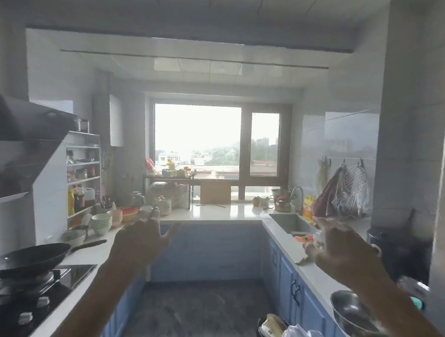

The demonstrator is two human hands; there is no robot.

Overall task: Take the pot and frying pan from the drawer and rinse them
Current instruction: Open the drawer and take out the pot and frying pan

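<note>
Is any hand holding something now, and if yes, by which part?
Nothing is held. The left hand and the right hand are both raised in the air, open and empty.

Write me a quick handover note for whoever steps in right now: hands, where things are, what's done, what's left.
Left hand: open, empty, raised mid-air.
Right hand: open, empty, raised above the right counter.
Sink: far right corner, faucet beside it.
Blue cabinets: all shut; no drawer opened yet.
A black wok sits on the stove; the pot and frying pan from the drawer are not in view.
Done: nothing. Left: open drawer, take both out, rinse.
</note>
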